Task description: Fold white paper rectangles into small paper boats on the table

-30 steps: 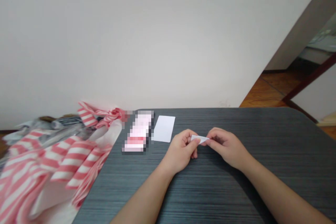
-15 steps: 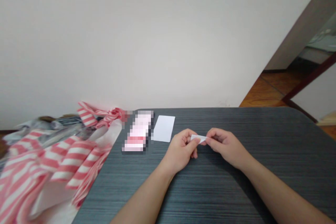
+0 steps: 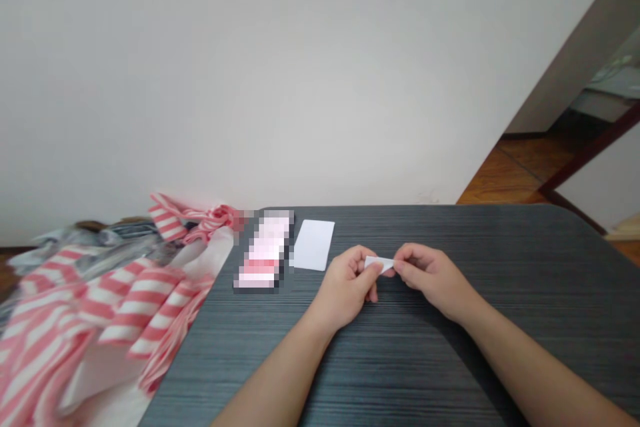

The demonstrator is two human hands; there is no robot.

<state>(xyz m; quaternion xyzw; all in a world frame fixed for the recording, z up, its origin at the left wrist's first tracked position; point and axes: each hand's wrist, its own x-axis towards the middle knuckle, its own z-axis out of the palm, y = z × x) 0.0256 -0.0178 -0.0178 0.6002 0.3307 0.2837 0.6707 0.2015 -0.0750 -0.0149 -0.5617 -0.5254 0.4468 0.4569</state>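
A small folded piece of white paper (image 3: pixel 379 263), tapering toward the right, is held just above the table between my two hands. My left hand (image 3: pixel 353 283) is closed on its left part, with the thumb pressed on top. At its narrow right tip, the thumb and forefinger of my right hand (image 3: pixel 427 275) are pinched together. The fingers hide parts of the paper. To the left of my left hand, a flat white sheet or card (image 3: pixel 314 245) with rounded corners lies on the table.
A phone-like slab (image 3: pixel 265 250), blurred by large pixels, lies left of the white sheet. The dark wood-grain table (image 3: pixel 400 360) meets a pale wall (image 3: pixel 320 80). Red-and-white striped cloth (image 3: pixel 145 300) is heaped beside the table's left edge.
The view has shifted very slightly. Both hands keep their grip on the folded paper in nearly the same place, with the right fingers marginally moved at its tip.
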